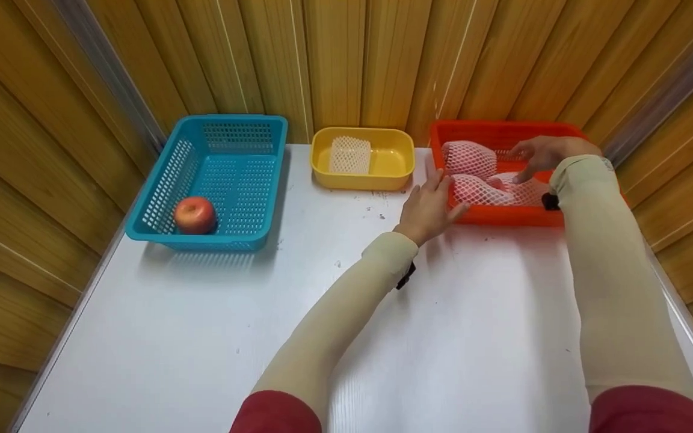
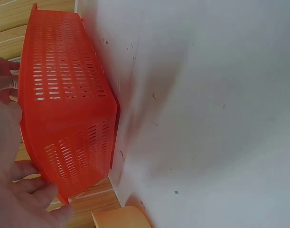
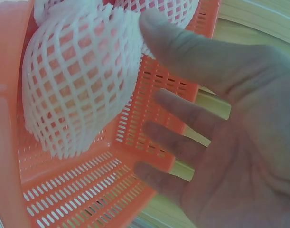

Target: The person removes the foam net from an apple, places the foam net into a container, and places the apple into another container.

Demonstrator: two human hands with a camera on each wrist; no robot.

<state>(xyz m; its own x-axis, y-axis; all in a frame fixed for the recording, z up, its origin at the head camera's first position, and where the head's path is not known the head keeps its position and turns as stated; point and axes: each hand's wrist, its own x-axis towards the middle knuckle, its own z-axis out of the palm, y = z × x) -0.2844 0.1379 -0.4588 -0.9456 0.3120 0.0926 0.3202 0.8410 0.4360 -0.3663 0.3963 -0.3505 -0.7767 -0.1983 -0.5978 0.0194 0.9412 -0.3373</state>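
A red basket (image 1: pixel 503 215) on the right holds several roundish things in white foam nets, pinkish through the mesh; one netted fruit (image 1: pixel 470 159) lies at the back left. My left hand (image 1: pixel 428 207) rests against the basket's left front corner, fingers extended along the rim; the left wrist view shows these fingers (image 2: pixel 42 194) beside the basket's perforated wall (image 2: pixel 64 80). Over the basket's right part hovers my right hand (image 1: pixel 554 155). In the right wrist view its fingers are spread, nothing between them, with the thumb tip close to a netted fruit (image 3: pixel 83 85).
A yellow container (image 1: pixel 394 156) with a foam net (image 1: pixel 350 157) in it stands at the back middle. To the left, a blue basket (image 1: pixel 226 240) holds an apple (image 1: pixel 195 215). Wood-panelled walls (image 1: pixel 334 60) border the white table (image 1: pixel 202 337).
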